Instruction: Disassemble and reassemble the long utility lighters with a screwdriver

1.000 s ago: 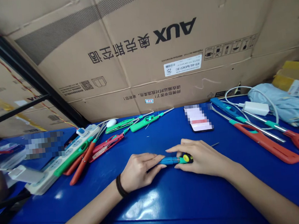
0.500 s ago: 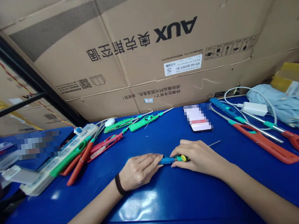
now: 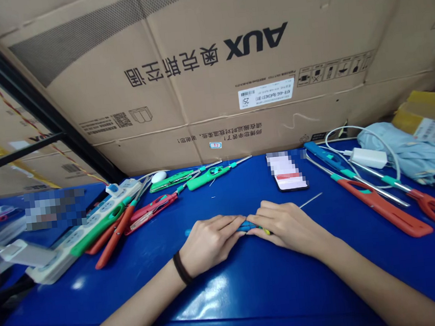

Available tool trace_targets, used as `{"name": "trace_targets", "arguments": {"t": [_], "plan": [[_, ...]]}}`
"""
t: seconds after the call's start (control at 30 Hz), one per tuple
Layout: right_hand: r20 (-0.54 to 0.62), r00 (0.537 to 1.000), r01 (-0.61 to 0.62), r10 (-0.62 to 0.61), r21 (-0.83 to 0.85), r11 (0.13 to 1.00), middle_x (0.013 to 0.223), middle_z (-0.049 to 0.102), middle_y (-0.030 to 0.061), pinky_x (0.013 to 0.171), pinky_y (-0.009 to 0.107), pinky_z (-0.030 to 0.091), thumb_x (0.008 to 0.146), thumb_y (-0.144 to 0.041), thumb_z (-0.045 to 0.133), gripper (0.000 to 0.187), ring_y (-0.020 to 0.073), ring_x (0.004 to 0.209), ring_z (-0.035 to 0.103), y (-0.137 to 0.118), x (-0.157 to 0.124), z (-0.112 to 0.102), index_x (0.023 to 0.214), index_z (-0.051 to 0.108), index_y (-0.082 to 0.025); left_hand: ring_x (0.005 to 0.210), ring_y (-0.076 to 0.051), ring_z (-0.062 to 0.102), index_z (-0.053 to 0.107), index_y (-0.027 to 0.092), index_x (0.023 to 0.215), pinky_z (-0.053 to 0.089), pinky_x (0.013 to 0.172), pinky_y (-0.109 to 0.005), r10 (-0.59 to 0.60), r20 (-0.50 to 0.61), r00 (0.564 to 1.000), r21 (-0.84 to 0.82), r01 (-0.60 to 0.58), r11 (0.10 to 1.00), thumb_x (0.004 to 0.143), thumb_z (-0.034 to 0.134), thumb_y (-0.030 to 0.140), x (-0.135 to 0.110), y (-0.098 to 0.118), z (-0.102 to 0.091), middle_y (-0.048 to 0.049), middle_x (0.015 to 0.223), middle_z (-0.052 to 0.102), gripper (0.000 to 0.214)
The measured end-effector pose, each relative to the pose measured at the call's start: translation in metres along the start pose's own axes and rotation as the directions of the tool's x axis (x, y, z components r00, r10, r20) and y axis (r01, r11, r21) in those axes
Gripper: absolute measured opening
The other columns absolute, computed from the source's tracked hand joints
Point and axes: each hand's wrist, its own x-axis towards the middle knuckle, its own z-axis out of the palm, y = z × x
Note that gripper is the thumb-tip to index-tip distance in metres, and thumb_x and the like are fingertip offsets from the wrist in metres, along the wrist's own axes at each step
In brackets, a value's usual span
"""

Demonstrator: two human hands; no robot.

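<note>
The left hand (image 3: 210, 243) and right hand (image 3: 288, 225) close tightly around a blue plastic part (image 3: 248, 225) on the glossy blue table (image 3: 252, 287), with a thin metal rod (image 3: 311, 200) just beside and an orange long lighter (image 3: 383, 208) farther right.

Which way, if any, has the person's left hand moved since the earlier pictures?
Yes: the left hand has shifted slightly right, closer to the phone lying on the bench.

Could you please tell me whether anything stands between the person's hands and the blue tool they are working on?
Nothing visible does. The left hand and right hand are closed directly around the blue tool from either side, and no other object lies between them and it.
</note>
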Motion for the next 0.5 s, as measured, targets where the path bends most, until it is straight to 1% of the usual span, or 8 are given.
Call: {"name": "trace_targets", "arguments": {"t": [0.07,0.1,0.23,0.3,0.43,0.5], "plan": [[0.009,1.000,0.007,-0.007,-0.020,1.000,0.075,0.063,0.0045,0.055,0.028,0.040,0.094,-0.029,0.045,0.025,0.0174,0.071,0.053,-0.0003,-0.0001,-0.0001,0.095,0.065,-0.014,0.088,-0.018,0.068,0.060,0.017,0.112,0.057,0.073,-0.028,-0.007,0.038,0.999,-0.022,0.008,1.000,0.093,0.047,0.027,0.0033,0.0003,-0.0008,-0.0050,0.104,0.069,0.025],[0.018,1.000,0.007,-0.007,-0.023,1.000,0.075,0.063,0.0044,0.055,0.027,0.039,0.094,-0.028,0.045,0.024,0.0173,0.071,0.053,-0.0008,0.0000,-0.0005,0.094,0.065,-0.014,0.088,-0.018,0.068,0.060,0.017,0.111,0.057,0.073,-0.028,-0.006,0.039,0.999,-0.037,0.007,0.999,0.093,0.047,0.027,0.0042,0.0001,-0.0013,-0.0049,0.103,0.070,0.025],[0.061,0.998,0.003,-0.002,-0.010,1.000,0.074,0.063,0.0035,0.054,0.027,0.038,0.093,-0.026,0.047,0.021,0.0165,0.070,0.053,-0.0032,0.0009,-0.0021,0.094,0.065,-0.015,0.090,-0.017,0.068,0.062,0.017,0.109,0.056,0.074,-0.025,0.011,-0.024,1.000,-0.085,-0.013,0.996,0.092,0.048,0.026,0.0041,-0.0019,-0.0022,-0.0055,0.102,0.070,0.024],[0.071,0.997,-0.001,0.001,-0.002,1.000,0.073,0.063,0.0030,0.054,0.027,0.037,0.092,-0.025,0.048,0.020,0.0164,0.070,0.053,-0.0034,0.0006,-0.0019,0.093,0.065,-0.015,0.088,-0.017,0.068,0.062,0.017,0.108,0.056,0.073,-0.025,0.019,-0.031,0.999,-0.094,-0.022,0.995,0.091,0.048,0.025,0.0043,-0.0023,-0.0017,-0.0057,0.100,0.071,0.024],[0.051,0.999,0.002,-0.003,0.023,1.000,0.070,0.064,0.0028,0.053,0.026,0.037,0.093,-0.028,0.047,0.023,0.0162,0.068,0.053,-0.0010,-0.0006,-0.0013,0.094,0.066,-0.016,0.085,-0.017,0.068,0.063,0.016,0.107,0.056,0.071,-0.025,0.047,-0.009,0.999,-0.082,-0.048,0.995,0.091,0.048,0.024,0.0057,-0.0022,-0.0008,-0.0059,0.097,0.071,0.024],[0.037,0.999,-0.014,0.012,0.062,0.998,0.071,0.065,0.0024,0.054,0.026,0.038,0.092,-0.032,0.050,0.022,0.0162,0.069,0.055,0.0007,-0.0004,-0.0023,0.094,0.066,-0.017,0.084,-0.017,0.068,0.063,0.016,0.108,0.056,0.070,-0.025,0.054,-0.010,0.998,-0.074,-0.055,0.996,0.091,0.048,0.024,0.0052,-0.0027,-0.0004,-0.0057,0.097,0.071,0.024]]}}
